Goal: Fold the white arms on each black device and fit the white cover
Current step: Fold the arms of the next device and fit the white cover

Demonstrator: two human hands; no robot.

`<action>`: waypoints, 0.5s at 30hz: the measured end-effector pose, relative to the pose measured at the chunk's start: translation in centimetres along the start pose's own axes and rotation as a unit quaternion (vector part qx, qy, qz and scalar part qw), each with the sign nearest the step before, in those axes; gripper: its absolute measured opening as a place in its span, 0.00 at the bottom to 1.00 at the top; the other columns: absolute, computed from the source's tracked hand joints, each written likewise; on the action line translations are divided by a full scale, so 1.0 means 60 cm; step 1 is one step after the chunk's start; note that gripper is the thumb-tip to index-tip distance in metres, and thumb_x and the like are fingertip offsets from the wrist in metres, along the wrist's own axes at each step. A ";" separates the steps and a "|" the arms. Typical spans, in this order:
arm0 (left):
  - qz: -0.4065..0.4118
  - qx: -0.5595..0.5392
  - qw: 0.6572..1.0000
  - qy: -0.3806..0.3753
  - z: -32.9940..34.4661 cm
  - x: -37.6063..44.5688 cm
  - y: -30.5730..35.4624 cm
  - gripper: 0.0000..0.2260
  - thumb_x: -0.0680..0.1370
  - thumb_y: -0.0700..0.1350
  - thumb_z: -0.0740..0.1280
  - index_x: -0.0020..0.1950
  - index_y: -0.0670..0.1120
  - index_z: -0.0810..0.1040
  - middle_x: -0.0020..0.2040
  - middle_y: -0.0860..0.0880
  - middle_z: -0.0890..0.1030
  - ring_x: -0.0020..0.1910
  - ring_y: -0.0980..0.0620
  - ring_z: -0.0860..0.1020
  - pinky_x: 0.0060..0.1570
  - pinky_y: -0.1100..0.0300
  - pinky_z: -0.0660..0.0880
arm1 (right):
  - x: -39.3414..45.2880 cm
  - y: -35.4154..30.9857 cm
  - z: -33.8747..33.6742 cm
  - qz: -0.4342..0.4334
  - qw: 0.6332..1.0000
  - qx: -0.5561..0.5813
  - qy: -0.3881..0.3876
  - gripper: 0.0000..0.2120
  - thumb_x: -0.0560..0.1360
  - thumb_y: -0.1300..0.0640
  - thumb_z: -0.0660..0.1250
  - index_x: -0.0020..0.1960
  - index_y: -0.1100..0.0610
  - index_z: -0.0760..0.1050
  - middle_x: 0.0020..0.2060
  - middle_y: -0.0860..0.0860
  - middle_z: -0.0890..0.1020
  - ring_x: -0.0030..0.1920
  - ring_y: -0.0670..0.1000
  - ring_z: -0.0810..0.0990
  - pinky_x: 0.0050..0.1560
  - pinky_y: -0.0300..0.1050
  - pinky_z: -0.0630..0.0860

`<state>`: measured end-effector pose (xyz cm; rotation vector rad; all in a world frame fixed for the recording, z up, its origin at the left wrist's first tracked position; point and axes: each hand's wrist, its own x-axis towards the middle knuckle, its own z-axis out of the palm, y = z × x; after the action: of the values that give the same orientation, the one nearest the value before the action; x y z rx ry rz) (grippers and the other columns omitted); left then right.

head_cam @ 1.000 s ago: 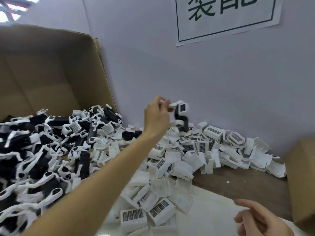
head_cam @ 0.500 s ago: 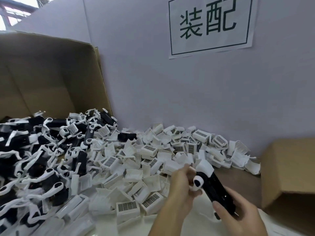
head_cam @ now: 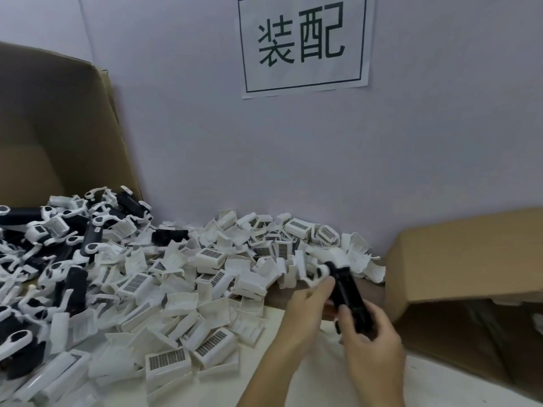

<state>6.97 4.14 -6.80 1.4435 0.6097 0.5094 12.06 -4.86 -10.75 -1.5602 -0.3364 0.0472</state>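
A black device (head_cam: 348, 295) with white arms at its top end is held up in front of me, low and right of centre. My right hand (head_cam: 370, 345) grips its lower body from below. My left hand (head_cam: 305, 309) pinches one white arm (head_cam: 318, 274) at the device's upper left. Several loose white covers (head_cam: 211, 257) with grid labels lie heaped across the table. More black devices with white arms (head_cam: 73, 283) are piled at the left.
A large open cardboard box (head_cam: 58, 127) stands behind the left pile. Another cardboard box (head_cam: 470, 259) lies on its side at the right, its opening dark. A paper sign (head_cam: 302, 42) hangs on the grey wall. White table surface (head_cam: 440, 386) shows at the bottom right.
My left hand carried the device down from above the covers pile toward me, and my right hand took hold of its body. The two hands have since risen slightly together.
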 end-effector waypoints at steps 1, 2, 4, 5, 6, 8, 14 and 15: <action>0.016 -0.009 1.000 -0.003 0.005 0.001 -0.002 0.12 0.81 0.54 0.65 0.49 0.48 0.84 0.42 0.51 0.87 0.41 0.57 0.85 0.36 0.69 0.76 | -0.001 0.001 0.000 -0.030 0.999 -0.026 -0.031 0.11 0.72 0.52 0.75 0.53 0.46 0.78 0.43 0.45 0.84 0.42 0.39 0.82 0.38 0.32 0.76; 0.028 -0.021 0.999 0.013 0.009 0.004 -0.005 0.10 0.81 0.52 0.66 0.50 0.48 0.83 0.43 0.50 0.87 0.44 0.54 0.85 0.40 0.66 0.78 | -0.002 0.003 0.001 -0.059 0.995 -0.058 -0.063 0.14 0.72 0.51 0.75 0.55 0.44 0.76 0.47 0.44 0.83 0.46 0.39 0.81 0.43 0.36 0.78; 0.030 -0.059 0.996 0.064 0.008 0.010 -0.010 0.09 0.81 0.49 0.67 0.53 0.45 0.82 0.45 0.47 0.87 0.46 0.49 0.85 0.45 0.59 0.81 | -0.007 0.005 0.004 -0.099 0.983 -0.099 -0.118 0.18 0.72 0.51 0.74 0.60 0.42 0.74 0.53 0.41 0.81 0.54 0.39 0.79 0.51 0.42 0.78; 0.020 -0.087 0.993 0.077 0.003 0.011 -0.010 0.09 0.81 0.48 0.67 0.53 0.44 0.82 0.44 0.46 0.87 0.45 0.49 0.85 0.43 0.57 0.81 | -0.010 0.006 0.005 -0.109 0.978 -0.108 -0.139 0.21 0.72 0.49 0.74 0.63 0.42 0.73 0.56 0.40 0.80 0.56 0.39 0.78 0.53 0.43 0.78; 0.010 -0.117 0.990 0.079 -0.003 0.011 -0.009 0.09 0.81 0.47 0.68 0.54 0.42 0.82 0.43 0.46 0.87 0.43 0.49 0.86 0.41 0.57 0.81 | -0.012 0.008 0.006 -0.114 0.975 -0.117 -0.152 0.25 0.73 0.47 0.74 0.67 0.43 0.71 0.58 0.39 0.78 0.59 0.38 0.76 0.56 0.45 0.77; -0.007 -0.165 0.984 0.072 -0.015 0.011 -0.007 0.09 0.79 0.47 0.69 0.53 0.42 0.83 0.42 0.45 0.86 0.45 0.46 0.86 0.43 0.51 0.82 | -0.014 0.011 0.007 -0.106 0.974 -0.130 -0.150 0.30 0.73 0.45 0.72 0.72 0.45 0.66 0.61 0.38 0.75 0.62 0.38 0.72 0.62 0.45 0.75; -0.011 -0.172 0.982 0.074 -0.011 0.008 -0.005 0.09 0.77 0.47 0.72 0.50 0.41 0.83 0.45 0.42 0.86 0.50 0.40 0.84 0.49 0.50 0.78 | -0.006 0.019 0.002 -0.088 0.985 -0.079 -0.128 0.09 0.79 0.51 0.66 0.58 0.42 0.75 0.49 0.40 0.83 0.50 0.37 0.80 0.46 0.32 0.77; -0.006 -0.168 0.983 0.072 -0.009 0.006 -0.006 0.09 0.77 0.46 0.72 0.50 0.41 0.84 0.47 0.42 0.86 0.51 0.41 0.84 0.50 0.49 0.79 | -0.007 0.019 0.003 -0.091 0.982 -0.082 -0.142 0.10 0.77 0.49 0.67 0.59 0.43 0.76 0.49 0.41 0.83 0.52 0.40 0.80 0.48 0.37 0.78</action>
<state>6.89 4.77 -7.18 1.0894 0.6132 0.6766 11.83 -4.78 -11.93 -1.6827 -0.7216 0.1024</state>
